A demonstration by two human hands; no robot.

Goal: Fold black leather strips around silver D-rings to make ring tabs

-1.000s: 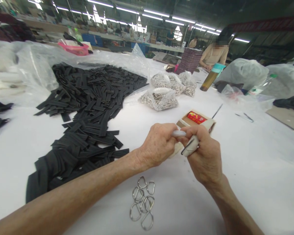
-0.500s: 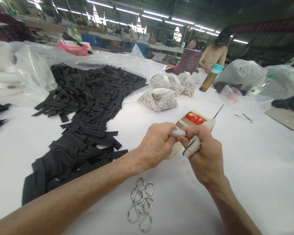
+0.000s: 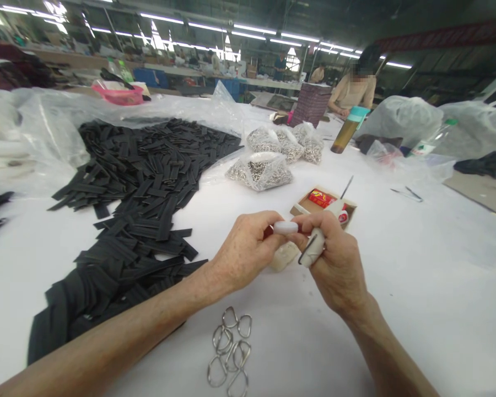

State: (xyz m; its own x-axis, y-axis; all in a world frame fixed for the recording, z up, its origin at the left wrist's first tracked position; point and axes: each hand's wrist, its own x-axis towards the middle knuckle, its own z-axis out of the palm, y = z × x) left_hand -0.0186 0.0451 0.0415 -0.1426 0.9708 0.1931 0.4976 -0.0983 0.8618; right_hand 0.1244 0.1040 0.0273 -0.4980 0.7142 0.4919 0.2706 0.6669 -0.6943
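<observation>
A small white rounded piece (image 3: 285,227) is pinched between my two hands. My left hand (image 3: 243,251) grips its left end with thumb and fingers, while the fingertips of my right hand (image 3: 339,264) close at its right end. Tucked in my right hand is a pointed tool (image 3: 313,248) with a pale wrapped handle; its thin dark tip points away from me. Below the fingers, a cream-coloured block (image 3: 284,257) lies on the table, partly hidden. Several metal D-rings (image 3: 217,370) lie loose nearer to me.
A large heap of black strap pieces (image 3: 149,176) covers the left side. Clear bags of metal rings (image 3: 259,172) stand beyond my hands. A cardboard box (image 3: 300,208) with a red packet, tweezers (image 3: 407,194) and a teal-lidded bottle (image 3: 349,129) are on the right. A co-worker (image 3: 353,91) stands behind.
The view has shifted slightly, so the table things appear further left and lower. My hands still pinch the white piece, which now shows more between the fingers.
</observation>
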